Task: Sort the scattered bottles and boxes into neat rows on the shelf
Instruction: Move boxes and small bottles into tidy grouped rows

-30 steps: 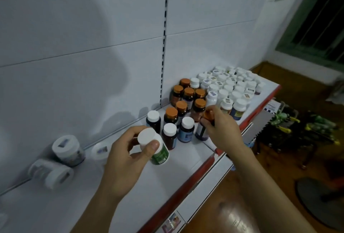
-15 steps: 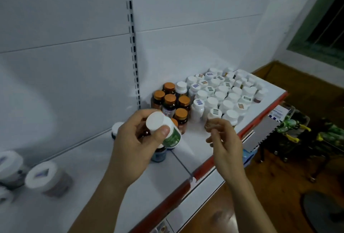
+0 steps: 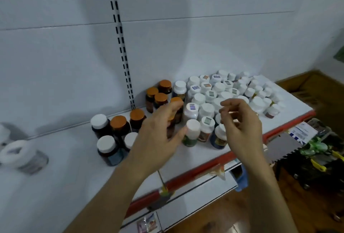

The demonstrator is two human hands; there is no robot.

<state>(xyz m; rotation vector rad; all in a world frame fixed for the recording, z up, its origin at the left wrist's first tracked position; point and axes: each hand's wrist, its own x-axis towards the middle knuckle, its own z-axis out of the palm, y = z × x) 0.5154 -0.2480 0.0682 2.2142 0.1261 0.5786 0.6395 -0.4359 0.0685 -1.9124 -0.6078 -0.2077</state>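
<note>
A white-capped bottle with a green label [image 3: 192, 133] stands on the white shelf [image 3: 55, 167], at the front of a dense block of white-capped bottles [image 3: 219, 91]. My left hand [image 3: 158, 137] hovers just left of it, thumb against its side and fingers spread above, gripping nothing. My right hand [image 3: 240, 126] floats over the front white-capped bottles with fingers loosely curled and empty. Orange-capped brown bottles [image 3: 161, 98] cluster at the back wall. Dark bottles with white caps [image 3: 107, 147] stand to the left, partly hidden by my left wrist.
Toppled white jars [image 3: 22, 155] lie at the far left of the shelf. The shelf's red front edge [image 3: 204, 169] runs diagonally. A slotted upright rail [image 3: 121, 43] divides the back wall. Tools and clutter [image 3: 316, 151] sit on the wooden floor to the right.
My left hand carried the green-labelled bottle rightward, set it upright in the front row and let go. My right hand released the orange-capped bottle and lifted away.
</note>
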